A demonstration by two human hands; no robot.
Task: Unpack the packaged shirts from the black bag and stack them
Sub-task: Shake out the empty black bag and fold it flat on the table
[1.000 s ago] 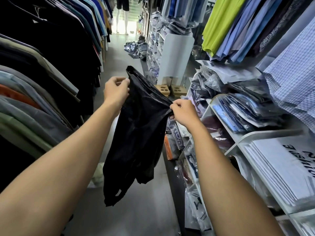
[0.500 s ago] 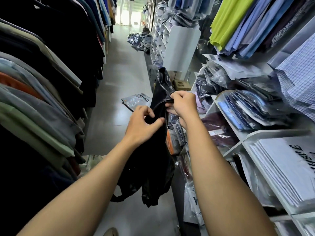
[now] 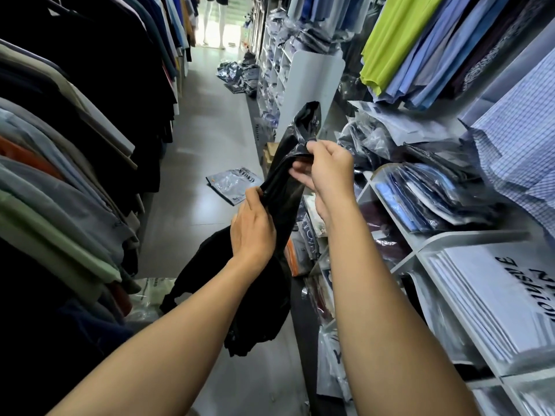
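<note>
Left hand (image 3: 252, 235) dropped below right hand (image 3: 329, 172), both gripping black bag (image 3: 282, 190).

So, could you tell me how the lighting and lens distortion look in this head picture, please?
Head view: the wide lens bows the shelf at the edge; the far doorway is blown out; the clothes rack is nearly black; the bag glints at its top while its lower folds lose detail; the left hand and right hand gripping it look sharp.
</note>
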